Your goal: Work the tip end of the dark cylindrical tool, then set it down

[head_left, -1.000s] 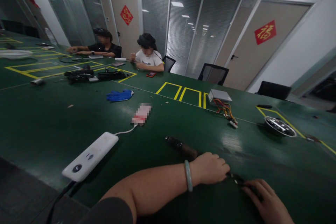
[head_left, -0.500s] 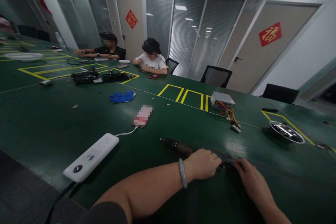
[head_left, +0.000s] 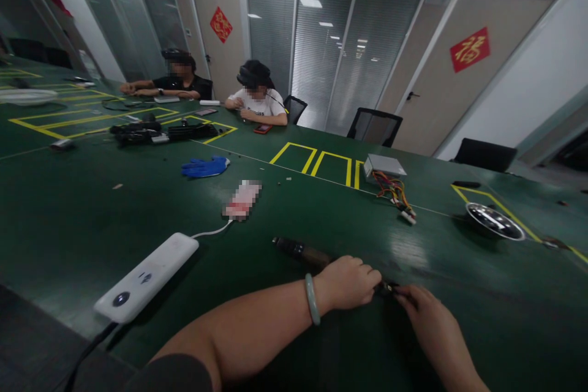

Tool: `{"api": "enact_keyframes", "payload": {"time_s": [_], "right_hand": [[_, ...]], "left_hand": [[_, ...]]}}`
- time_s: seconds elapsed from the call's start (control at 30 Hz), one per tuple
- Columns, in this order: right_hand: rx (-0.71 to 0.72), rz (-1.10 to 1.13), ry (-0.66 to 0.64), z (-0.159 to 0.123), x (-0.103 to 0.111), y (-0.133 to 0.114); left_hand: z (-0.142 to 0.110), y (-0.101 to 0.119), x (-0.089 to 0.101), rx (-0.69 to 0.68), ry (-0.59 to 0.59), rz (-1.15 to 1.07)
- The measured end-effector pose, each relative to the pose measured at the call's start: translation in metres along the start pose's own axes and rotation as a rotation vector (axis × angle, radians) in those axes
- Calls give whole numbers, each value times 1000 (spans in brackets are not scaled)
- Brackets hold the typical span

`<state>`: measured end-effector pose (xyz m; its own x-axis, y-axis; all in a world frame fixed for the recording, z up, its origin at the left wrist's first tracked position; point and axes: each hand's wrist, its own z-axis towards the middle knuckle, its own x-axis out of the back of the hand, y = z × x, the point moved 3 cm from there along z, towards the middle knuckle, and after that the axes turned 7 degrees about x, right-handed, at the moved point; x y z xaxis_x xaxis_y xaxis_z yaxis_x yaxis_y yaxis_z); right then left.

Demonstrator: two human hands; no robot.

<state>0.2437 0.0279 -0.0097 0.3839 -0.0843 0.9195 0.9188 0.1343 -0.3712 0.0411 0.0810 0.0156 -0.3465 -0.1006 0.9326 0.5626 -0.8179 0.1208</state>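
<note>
In the head view, the dark tool is projecting over the worktop by the left hand, its curled fingers' hold unclear; the right hand is pinching a dark piece. The dark tool is probably feeling stiff, weighty, best gripped mid-length.

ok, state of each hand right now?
Left hand: closed, holding one end of a small dark piece.
Right hand: closed, pinching its other end.

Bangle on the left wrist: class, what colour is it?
The bangle is pale grey-green, showing best in the head view.
</note>
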Motion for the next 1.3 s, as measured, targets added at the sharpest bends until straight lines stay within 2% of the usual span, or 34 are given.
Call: {"api": "enact_keyframes", "payload": {"time_s": [0.23,0.43,0.7,1.03,1.3], "right_hand": [[117,-43,80,-7,1,-21],[250,-58,145,-9,-5,-26],[298,-23,158,-12,-8,-34],[271,24,107,-11,-12,-35],[197,78,80,-8,-13,-34]], "left_hand": [[-2,1,-1,-10,-2,-30],[-2,1,-1,-2,-8,-36],[-1,4,0,25,-57,-26],[-4,6,1,21,-41,-22],[-5,7,3,20,-24,-22]]}}
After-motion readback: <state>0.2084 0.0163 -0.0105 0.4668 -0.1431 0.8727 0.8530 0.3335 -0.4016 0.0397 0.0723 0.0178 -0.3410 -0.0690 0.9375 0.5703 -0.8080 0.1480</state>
